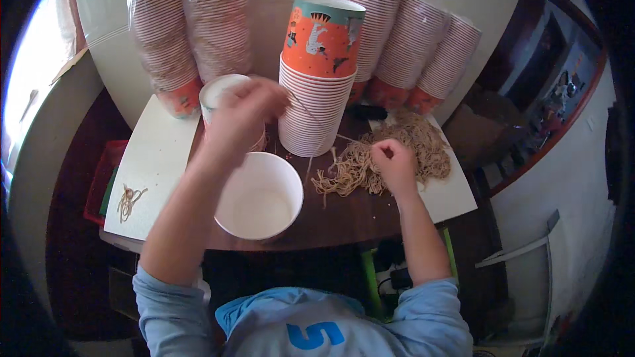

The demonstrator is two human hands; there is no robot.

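My left hand (254,102) is raised in front of a tall stack of paper buckets (317,106), blurred by motion, its fingertips pinched together. A thin tan string (305,107) runs from those fingertips across the front of the stack. My right hand (397,162), thumb and fingertips curled together, is at a heap of tan strings (417,142); whether a strand is between its fingers is hidden. The stack's top bucket (324,36) is orange and teal, bottom up. Below my left forearm an open white bucket (259,201) stands with its mouth toward me. Another bucket (221,86) is partly behind my left hand.
Plastic-wrapped bucket stacks (159,39) line the back left, with more wrapped stacks (410,39) at the back right. A few loose strings (129,201) lie on the white board (159,158) at left. A red basket (106,178) is beyond the table's left edge.
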